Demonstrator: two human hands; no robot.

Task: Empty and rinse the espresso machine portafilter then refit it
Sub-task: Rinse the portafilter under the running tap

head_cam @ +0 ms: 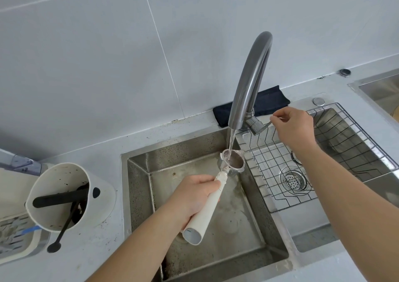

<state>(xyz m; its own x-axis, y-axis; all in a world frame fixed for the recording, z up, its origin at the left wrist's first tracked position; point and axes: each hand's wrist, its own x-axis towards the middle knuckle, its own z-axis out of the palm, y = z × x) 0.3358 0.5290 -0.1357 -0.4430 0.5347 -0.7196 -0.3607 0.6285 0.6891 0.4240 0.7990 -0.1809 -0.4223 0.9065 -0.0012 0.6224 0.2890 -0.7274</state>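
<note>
Portafilter [232,163]: round steel basket head with side lugs, on a long white cylindrical handle, flat-ended; held over the left basin of the brushed stainless-steel double sink [138,173], basket mouth up, brownish water pooled inside. A thin stream falls into it from the grey arched metal tap [250,78].
Left hand [194,195]: clenched round the white handle near the head, forearm reaching up from the lower edge.
Right hand [294,124]: fingers pinching the slim metal tap lever [266,124], arm stretched over the black wire rack [336,139] in the right basin, above a round perforated drain strainer [294,181].
Pale grey desk [103,251]: carries a white plastic knock tub [101,195] crossed by a black bar, coffee-stained, with a black spoon [62,232] leaning out.
Folded dark cloth [269,100]: lies against the grey tiled wall behind the tap.
</note>
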